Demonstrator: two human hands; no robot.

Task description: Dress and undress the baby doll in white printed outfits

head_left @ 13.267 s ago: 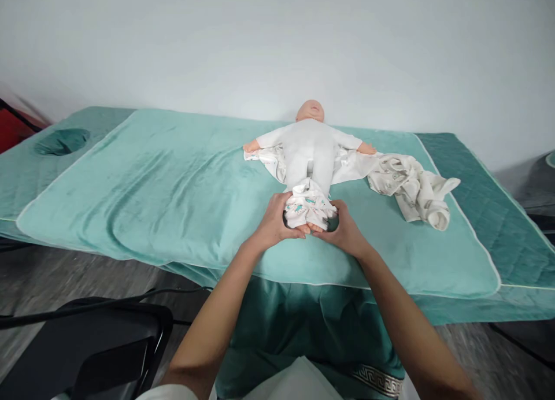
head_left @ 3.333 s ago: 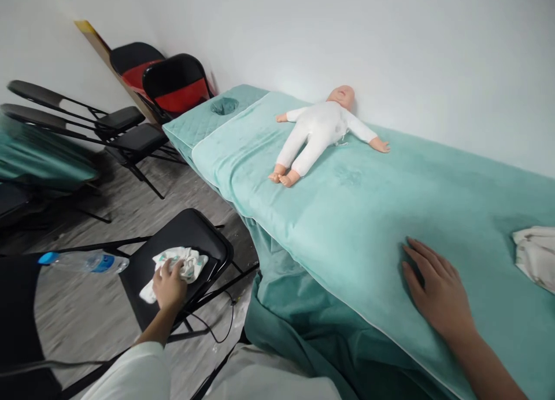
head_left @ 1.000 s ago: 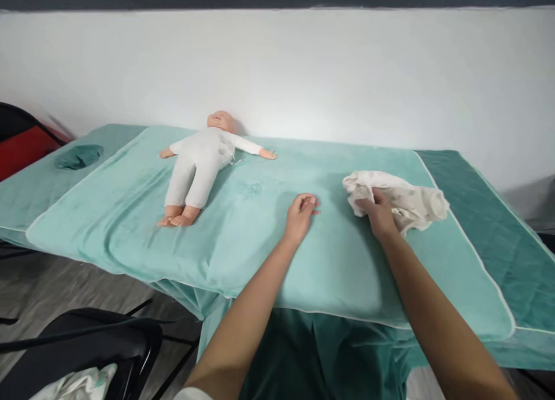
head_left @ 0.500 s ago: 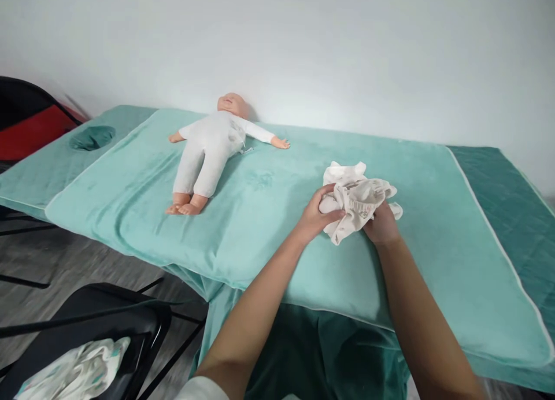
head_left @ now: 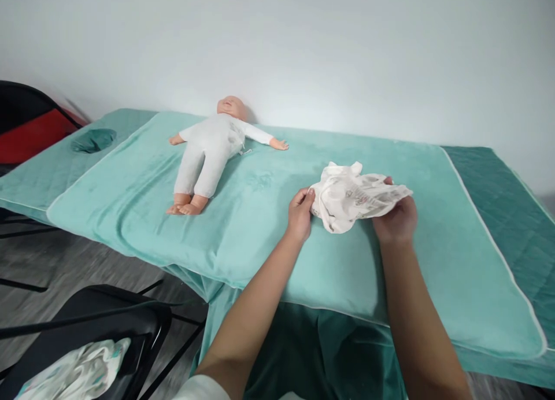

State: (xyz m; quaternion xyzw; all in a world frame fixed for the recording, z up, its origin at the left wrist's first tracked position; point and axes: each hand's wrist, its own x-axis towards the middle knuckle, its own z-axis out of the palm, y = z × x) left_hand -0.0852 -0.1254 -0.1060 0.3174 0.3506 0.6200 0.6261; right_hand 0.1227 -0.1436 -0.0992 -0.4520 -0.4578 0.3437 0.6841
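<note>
Both hands hold a white printed baby garment (head_left: pixel 347 196), crumpled and stretched sideways above the green bed cover. My left hand (head_left: pixel 300 214) pinches its left edge between thumb and fingers. At the other end, my right hand (head_left: pixel 396 218) grips the fabric from below, with part of its fingers hidden behind the cloth. To the left a baby doll (head_left: pixel 212 143) in a white suit lies on its back, arms spread, its head by the wall. Neither hand touches the doll.
The bed (head_left: pixel 489 180) stands against a white wall, topped by a light green cover (head_left: pixel 269 238). Its left end has a face hole (head_left: pixel 93 140). A black chair (head_left: pixel 99 313) at lower left bears a patterned white cloth (head_left: pixel 80 370). A black and red chair (head_left: pixel 34 128) stands far left.
My right hand has moved right and turned, drawing the garment out wider. My left hand has shifted slightly left to the garment's edge. The doll stays put.
</note>
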